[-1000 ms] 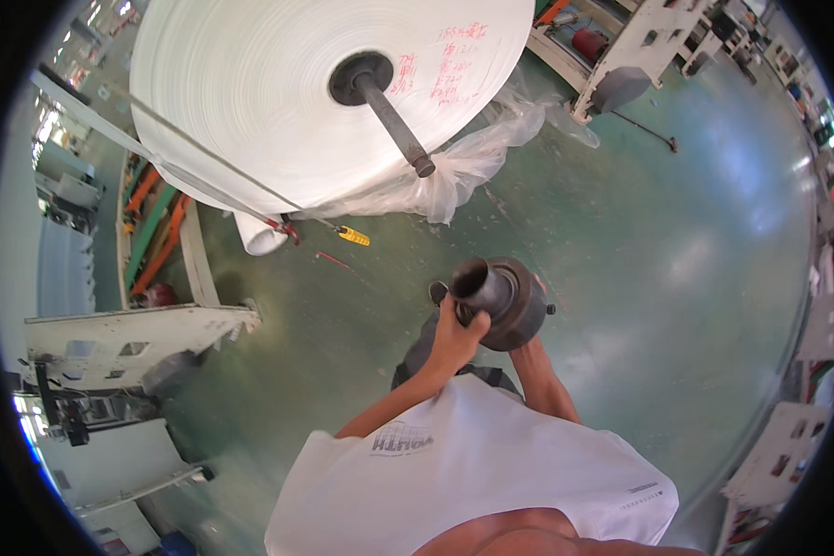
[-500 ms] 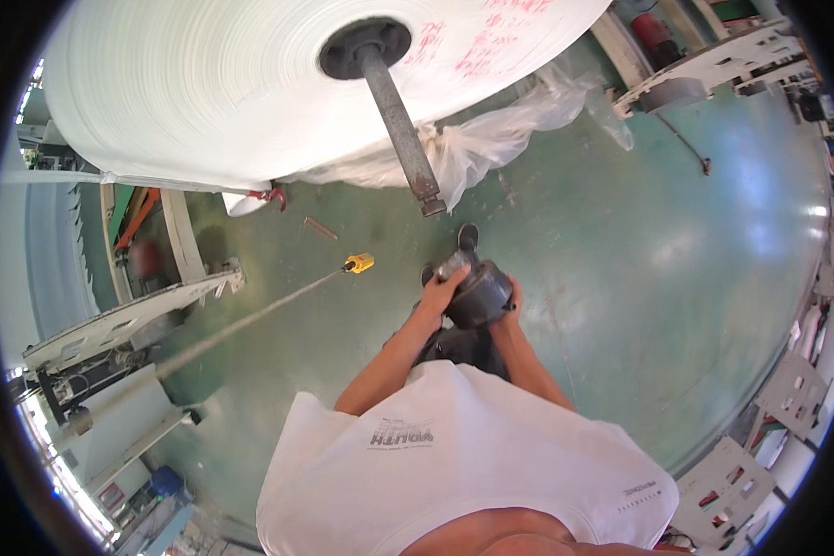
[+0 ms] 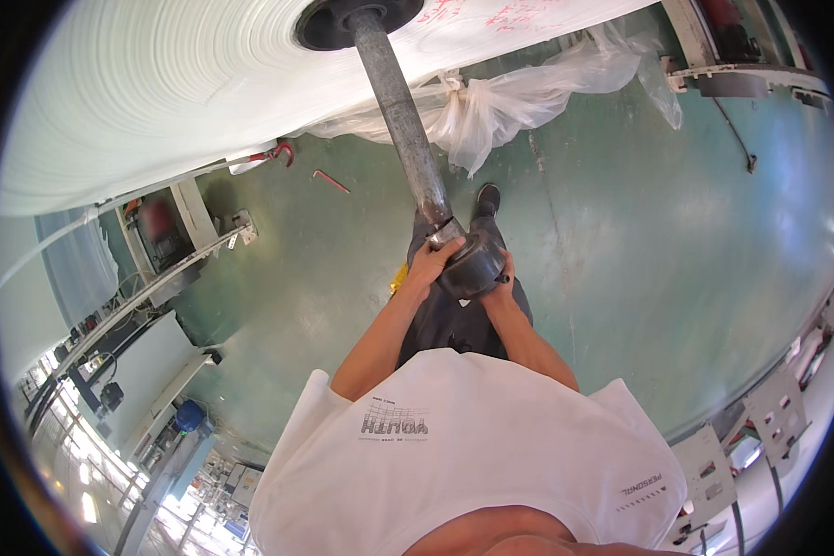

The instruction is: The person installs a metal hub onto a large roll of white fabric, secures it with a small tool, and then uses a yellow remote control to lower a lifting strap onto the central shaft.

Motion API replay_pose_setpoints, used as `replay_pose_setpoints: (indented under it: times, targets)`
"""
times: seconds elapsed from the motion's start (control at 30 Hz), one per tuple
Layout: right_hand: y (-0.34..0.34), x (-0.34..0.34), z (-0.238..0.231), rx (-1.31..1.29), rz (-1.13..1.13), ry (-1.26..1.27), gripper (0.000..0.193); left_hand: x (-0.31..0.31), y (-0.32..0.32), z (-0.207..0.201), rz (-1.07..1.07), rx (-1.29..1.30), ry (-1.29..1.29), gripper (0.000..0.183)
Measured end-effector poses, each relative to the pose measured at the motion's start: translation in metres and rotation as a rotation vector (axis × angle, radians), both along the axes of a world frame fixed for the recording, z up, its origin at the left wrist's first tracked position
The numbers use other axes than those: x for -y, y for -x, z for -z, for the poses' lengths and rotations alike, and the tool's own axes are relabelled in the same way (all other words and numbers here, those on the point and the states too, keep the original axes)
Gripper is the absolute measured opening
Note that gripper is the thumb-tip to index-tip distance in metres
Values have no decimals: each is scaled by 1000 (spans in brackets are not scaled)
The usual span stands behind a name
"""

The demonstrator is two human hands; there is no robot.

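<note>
The left hand (image 3: 427, 265) and right hand (image 3: 501, 282) grip the dark collar (image 3: 473, 267) at the near end of the shaft (image 3: 398, 120), fingers wrapped around it; aligning seems in hand; the next move likely calls for squaring it to the shaft.

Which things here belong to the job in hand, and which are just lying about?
Seemingly the job:
- dark collar, held
- metal shaft at its mouth
- white roll the shaft projects from

Apparently lying about:
- crumpled clear plastic
- thin red rod
</note>
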State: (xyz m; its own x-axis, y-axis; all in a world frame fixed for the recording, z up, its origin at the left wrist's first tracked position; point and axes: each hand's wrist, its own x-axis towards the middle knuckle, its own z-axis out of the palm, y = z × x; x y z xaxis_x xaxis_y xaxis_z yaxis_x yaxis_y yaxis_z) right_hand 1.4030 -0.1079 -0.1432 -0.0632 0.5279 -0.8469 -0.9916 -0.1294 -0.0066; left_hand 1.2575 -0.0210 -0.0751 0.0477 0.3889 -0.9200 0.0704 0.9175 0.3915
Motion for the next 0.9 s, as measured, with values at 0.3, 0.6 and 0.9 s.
replay_pose_setpoints:
  times: [0.3,0.6,0.9]
  targets:
    - [32,-43,-11,49,58,28,42,-55,24,6,115,24,-65,73]
    - [44,-72,-40,181,33,133,45,-89,45,11,155,159,-20,62]
    - [74,-160,-81,751,-253,52,56,-187,69,33,106,349,-16,51]
